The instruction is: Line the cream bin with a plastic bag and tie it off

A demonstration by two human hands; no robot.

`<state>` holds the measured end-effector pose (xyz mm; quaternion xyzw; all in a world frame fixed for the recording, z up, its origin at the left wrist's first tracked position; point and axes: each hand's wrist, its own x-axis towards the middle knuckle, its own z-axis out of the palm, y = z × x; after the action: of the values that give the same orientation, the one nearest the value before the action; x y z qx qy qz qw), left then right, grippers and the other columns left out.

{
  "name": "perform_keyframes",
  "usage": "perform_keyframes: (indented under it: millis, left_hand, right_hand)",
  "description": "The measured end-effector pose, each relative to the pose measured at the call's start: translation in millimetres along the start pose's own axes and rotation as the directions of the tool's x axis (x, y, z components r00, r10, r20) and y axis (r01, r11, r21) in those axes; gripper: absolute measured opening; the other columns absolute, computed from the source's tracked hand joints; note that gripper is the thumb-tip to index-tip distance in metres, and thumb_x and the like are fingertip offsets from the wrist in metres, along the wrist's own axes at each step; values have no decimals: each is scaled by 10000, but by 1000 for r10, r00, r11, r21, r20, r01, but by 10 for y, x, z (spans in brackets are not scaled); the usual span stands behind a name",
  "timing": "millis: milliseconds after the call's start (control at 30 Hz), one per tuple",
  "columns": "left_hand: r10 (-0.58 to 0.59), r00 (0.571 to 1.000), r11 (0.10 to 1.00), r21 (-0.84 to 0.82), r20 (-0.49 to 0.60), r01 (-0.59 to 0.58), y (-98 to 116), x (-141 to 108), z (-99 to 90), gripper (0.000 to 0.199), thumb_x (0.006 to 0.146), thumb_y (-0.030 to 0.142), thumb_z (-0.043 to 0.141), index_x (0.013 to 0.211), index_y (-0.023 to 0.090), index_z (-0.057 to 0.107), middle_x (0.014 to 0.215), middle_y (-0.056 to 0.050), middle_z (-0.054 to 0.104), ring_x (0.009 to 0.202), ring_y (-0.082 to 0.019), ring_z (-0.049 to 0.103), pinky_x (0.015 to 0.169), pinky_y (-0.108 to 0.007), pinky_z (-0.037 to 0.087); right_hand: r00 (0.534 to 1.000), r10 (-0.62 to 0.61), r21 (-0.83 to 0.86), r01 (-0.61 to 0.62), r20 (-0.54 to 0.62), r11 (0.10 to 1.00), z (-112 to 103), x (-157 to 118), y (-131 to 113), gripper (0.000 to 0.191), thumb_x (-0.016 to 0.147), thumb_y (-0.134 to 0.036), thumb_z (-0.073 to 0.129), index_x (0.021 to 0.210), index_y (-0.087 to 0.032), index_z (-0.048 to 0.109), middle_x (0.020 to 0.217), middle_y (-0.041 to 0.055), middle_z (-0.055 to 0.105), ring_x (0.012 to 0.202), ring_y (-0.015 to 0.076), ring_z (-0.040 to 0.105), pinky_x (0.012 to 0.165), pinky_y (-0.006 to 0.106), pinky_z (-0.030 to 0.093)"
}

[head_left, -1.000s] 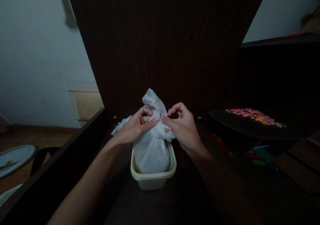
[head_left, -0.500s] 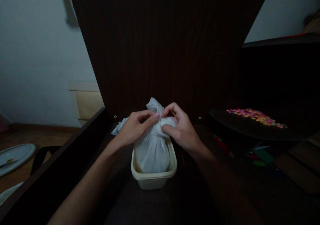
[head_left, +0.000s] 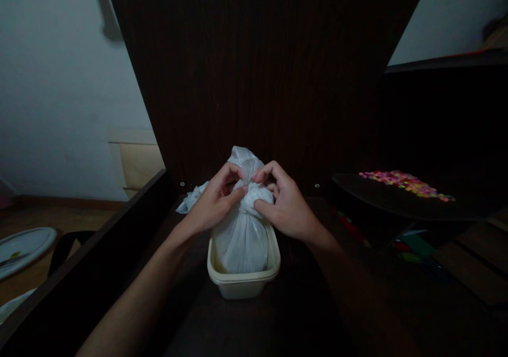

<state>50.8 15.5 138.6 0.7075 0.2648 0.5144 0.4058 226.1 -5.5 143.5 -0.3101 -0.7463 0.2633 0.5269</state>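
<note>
Head view: one knotted white plastic bag [head_left: 243, 246], seated in a cream basket [head_left: 244, 278] on the dark tabletop [head_left: 222, 328]. Left hand [head_left: 217, 198] and right hand [head_left: 283, 201]: fingers curled, pinching the bag's gathered neck.

Multicol. pile [head_left: 405, 183] on dk shelf [head_left: 365, 195], R | wht rnd-edged dish [head_left: 37, 246], low L | pale wall [head_left: 71, 92], L

Left hand [head_left: 216, 202]: bare, slender fingers, a smooth thumbnail
Right hand [head_left: 289, 206]: bare, slim-fingered
Left forearm [head_left: 145, 288]: slim, uncovered as far as the frame shows
Right forearm [head_left: 343, 275]: uncovered where visible, its lower part lost in shadow
</note>
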Motion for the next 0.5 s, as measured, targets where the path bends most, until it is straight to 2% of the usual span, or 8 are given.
perform_keyframes:
  millis: [67,167,300,400,500]
  left_hand:
    - [-32,999,995,93,29,29,38,2,-5,134,888,295,691,934,171,673,950,-40,690,915,-186,624,798,-272,478]
    - [-92,994,988,133,60,83,74,1,-16,210,911,352,665,929,163,755,936,-56,747,939,-223,652,795,-288,487]
    - [-138,974,986,119,179,117,105,-8,-33,266,941,381,631,987,164,779,938,-46,756,864,-198,656,744,-269,496]
    - [-130,950,985,145,285,91,122,-16,-57,266,954,384,624,1008,171,773,907,-29,734,796,-170,630,701,-249,488]
    - [-135,936,981,178,326,79,121,-17,-89,254,935,389,658,997,167,764,891,-27,710,780,-163,615,694,-245,484]
  right_hand:
    - [1000,-20,-37,21,9,999,-15,3,7,271,740,-93,597,929,-246,476,977,11,543,855,169,539,696,283,433]
    - [997,-72,-76,74,28,994,-37,16,22,268,769,-78,570,949,-250,472,1007,19,545,926,184,561,772,305,462]
    - [985,-160,-94,166,64,982,-63,23,1,278,792,-43,552,962,-249,479,1076,36,542,1033,201,571,866,341,478]
    - [976,-186,-105,198,117,975,-88,12,-48,238,848,-54,553,978,-246,496,1124,51,542,1077,206,571,879,348,484]
    - [968,-204,-125,223,146,967,-108,-1,-86,274,842,-22,542,996,-246,510,1143,52,547,1088,203,571,875,343,484]
